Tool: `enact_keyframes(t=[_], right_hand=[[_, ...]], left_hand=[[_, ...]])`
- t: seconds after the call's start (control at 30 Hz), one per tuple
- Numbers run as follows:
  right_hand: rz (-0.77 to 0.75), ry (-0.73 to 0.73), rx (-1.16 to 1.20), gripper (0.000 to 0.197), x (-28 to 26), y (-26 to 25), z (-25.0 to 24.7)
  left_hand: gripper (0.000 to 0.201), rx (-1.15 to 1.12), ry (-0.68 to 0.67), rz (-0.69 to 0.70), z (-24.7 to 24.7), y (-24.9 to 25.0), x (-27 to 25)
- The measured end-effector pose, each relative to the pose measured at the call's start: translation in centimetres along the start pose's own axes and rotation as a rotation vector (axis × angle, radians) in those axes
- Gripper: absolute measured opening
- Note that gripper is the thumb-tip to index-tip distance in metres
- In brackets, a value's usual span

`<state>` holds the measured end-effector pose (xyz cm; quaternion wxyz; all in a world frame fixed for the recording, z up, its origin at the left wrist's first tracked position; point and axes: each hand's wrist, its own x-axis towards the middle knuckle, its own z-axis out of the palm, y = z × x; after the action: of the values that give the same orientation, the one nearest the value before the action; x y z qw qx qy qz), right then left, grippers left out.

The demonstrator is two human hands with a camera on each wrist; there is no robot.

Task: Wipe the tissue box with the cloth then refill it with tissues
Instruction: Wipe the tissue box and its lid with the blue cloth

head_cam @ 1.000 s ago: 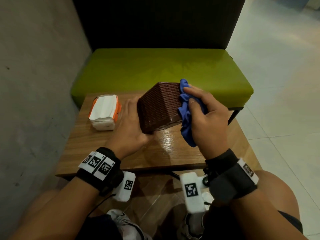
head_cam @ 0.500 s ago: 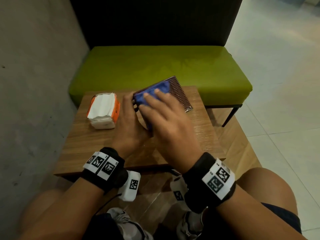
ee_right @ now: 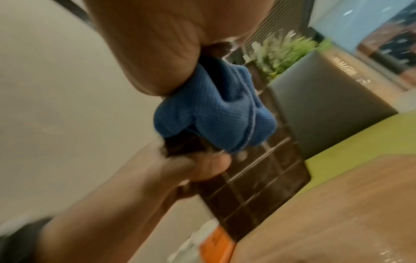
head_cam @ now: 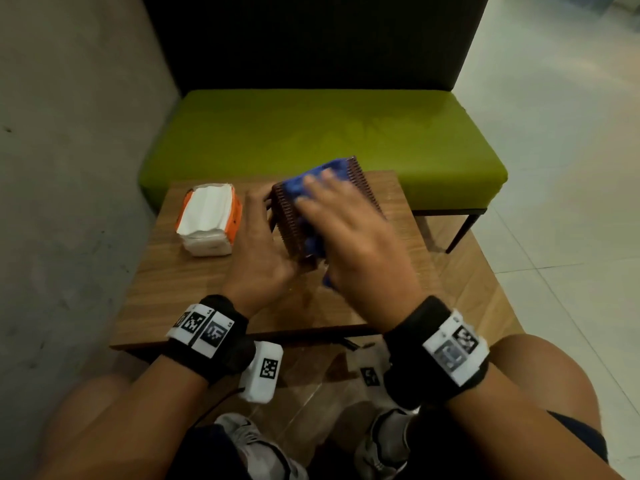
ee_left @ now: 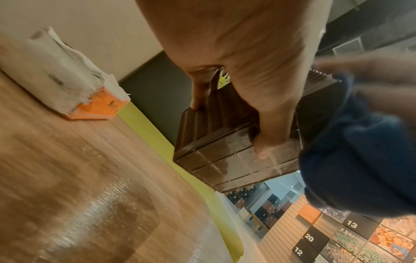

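left hand (head_cam: 258, 249) grips the tilted tissue box (head_cam: 367, 192) above the table (head_cam: 194, 289).
right hand (head_cam: 353, 237), fingers fairly straight, presses the blue cloth (head_cam: 313, 180) onto it; tissue pack (head_cam: 207, 218) sits well left.

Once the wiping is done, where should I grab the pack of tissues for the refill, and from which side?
Probably across the two long orange sides of the tissue pack, coming from above. It lies flat on the wooden table, torn open on top with white tissues exposed, so a top pinch would crush them. The left hand, now holding the tissue box, is nearest.
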<state>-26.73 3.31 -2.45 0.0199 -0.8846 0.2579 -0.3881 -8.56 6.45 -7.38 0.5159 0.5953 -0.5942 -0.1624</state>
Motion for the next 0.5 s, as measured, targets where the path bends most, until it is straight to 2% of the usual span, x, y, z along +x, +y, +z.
enact_keyframes(t=[0.07, 0.13, 0.17, 0.2, 0.3, 0.37, 0.43, 0.5], right_hand=[[0.206, 0.098, 0.100, 0.040, 0.3, 2.1, -1.2], [0.326, 0.177, 0.149, 0.039, 0.6, 2.2, -1.5], [0.321, 0.173, 0.104, 0.039, 0.8, 1.3, -1.3], [0.253, 0.140, 0.051, 0.039, 0.7, 0.1, -0.7], [-0.028, -0.020, 0.001, 0.037, -0.3, -2.3, 0.8], [-0.047, -0.059, 0.018, 0.045, -0.2, -0.9, 0.3], [0.085, 0.029, 0.056, 0.043, 0.3, 1.0, -0.7], [0.311, 0.155, 0.219, 0.038, 0.7, 2.3, -1.5]], left_hand=[[0.103, -0.052, 0.025, 0.023, -0.2, 0.4, -0.2], [0.105, -0.055, -0.002, 0.014, -0.1, 0.4, -0.3], [0.105, -0.066, -0.008, -0.013, 0.1, 0.4, -0.2], [0.103, -0.059, -0.019, -0.030, 0.3, 0.1, 0.0], [0.102, 0.060, -0.066, -0.066, 0.4, -0.2, 0.2], [0.097, 0.018, -0.044, -0.039, 0.1, -0.2, 0.0], [0.101, -0.076, 0.014, -0.026, -0.2, 0.2, -0.3], [0.106, -0.095, 0.033, 0.005, -0.4, 0.4, -0.5]])
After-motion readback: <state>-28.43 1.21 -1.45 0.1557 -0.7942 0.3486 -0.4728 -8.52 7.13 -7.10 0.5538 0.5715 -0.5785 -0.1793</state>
